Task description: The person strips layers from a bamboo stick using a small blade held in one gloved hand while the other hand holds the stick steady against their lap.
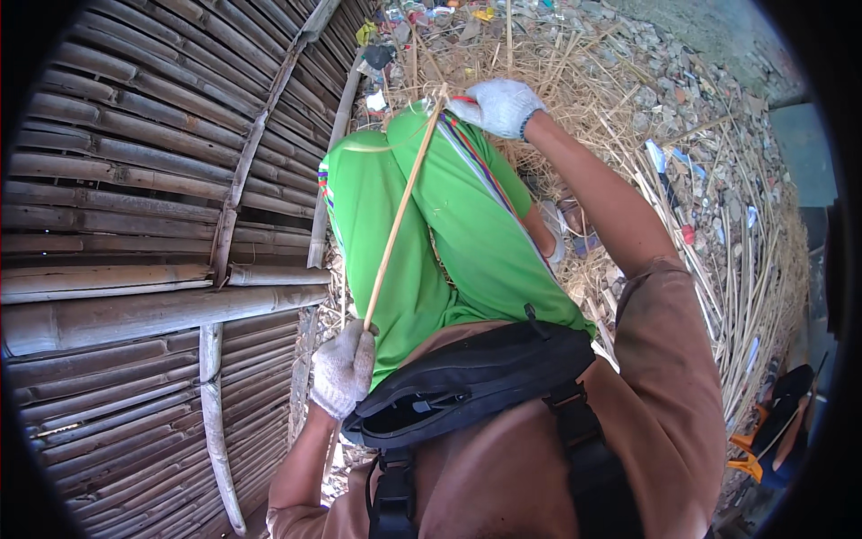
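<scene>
A long, thin bamboo strip [400,211] slants across my lap, from beside my left hip up to my knees. My left hand [339,370], in a pale knitted glove, is closed around its lower end. At the strip's far end, by my right knee, my gloved right hand [501,106] is closed on a slim red tool [463,99]. Only a little of that tool shows, so its kind is hard to make out. Pale curled shavings [422,110] lie at the strip's tip and over my knees, on the green trousers [449,207].
A wall of bamboo slats [135,171] rises close on my left. Straw-like shavings [575,117] and rubble cover the ground ahead and to the right. Many long strips [700,278] lie along my right side. A black bag [476,377] rests across my waist. Dark and orange objects [750,458] stand at the lower right.
</scene>
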Motion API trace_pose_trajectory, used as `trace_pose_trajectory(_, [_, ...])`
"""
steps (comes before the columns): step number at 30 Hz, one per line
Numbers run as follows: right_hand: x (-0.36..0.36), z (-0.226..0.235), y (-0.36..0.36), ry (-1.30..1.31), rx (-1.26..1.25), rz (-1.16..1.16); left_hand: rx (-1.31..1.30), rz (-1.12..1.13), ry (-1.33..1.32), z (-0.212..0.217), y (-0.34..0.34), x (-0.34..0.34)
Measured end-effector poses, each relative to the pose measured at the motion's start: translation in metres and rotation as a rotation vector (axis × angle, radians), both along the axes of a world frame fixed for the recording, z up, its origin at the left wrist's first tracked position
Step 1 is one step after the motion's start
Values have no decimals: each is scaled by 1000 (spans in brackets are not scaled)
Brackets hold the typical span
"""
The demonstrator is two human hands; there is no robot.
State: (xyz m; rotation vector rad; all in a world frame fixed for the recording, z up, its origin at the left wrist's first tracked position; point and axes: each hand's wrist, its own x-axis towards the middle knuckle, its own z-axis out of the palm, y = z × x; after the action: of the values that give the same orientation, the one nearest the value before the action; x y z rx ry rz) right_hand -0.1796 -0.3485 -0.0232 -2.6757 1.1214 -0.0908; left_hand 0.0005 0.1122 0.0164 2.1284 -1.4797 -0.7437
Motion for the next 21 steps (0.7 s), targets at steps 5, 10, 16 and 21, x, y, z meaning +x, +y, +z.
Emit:
trace_pose_trajectory(5, [0, -27, -29, -164, 150, -30, -124, -27, -28, -30, -35, -15])
trace_pose_trajectory(10, [-10, -36, -12, -310, 586, -76, -113, 5, -118, -41, -67, -29])
trace_pose_trajectory(16, [-22, -41, 9, -626, 892, -237, -65, 47, -76, -34, -84, -35])
trace_pose_trajectory(21, [0, -43, 7, -773, 930, -260, -22, 67, -87, -35, -91, -34])
